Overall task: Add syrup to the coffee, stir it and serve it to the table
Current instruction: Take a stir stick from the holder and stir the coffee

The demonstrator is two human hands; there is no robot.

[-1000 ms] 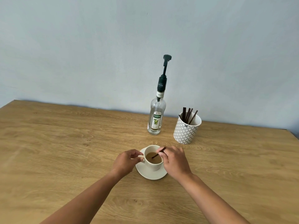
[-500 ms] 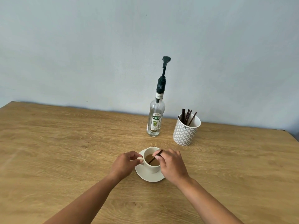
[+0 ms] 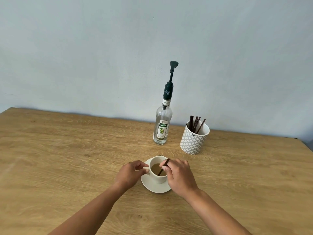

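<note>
A white coffee cup (image 3: 158, 178) holding light brown coffee sits on a white saucer (image 3: 155, 188) on the wooden table (image 3: 67, 150). My left hand (image 3: 129, 173) pinches the cup's handle on its left side. My right hand (image 3: 180, 177) grips a dark stir stick (image 3: 164, 167), whose lower end dips into the coffee. Behind the cup stands a clear syrup bottle (image 3: 162, 128) with a dark pump top, upright and untouched.
A patterned white holder (image 3: 194, 141) with several dark stir sticks stands to the right of the bottle. A pale wall runs along the table's far edge. The table's right corner shows at the far right.
The stick's lower end has shifted within the cup, its tilt steeper now. Both hands stay at the cup. The view has tilted slightly, so everything sits a little lower in the frame.
</note>
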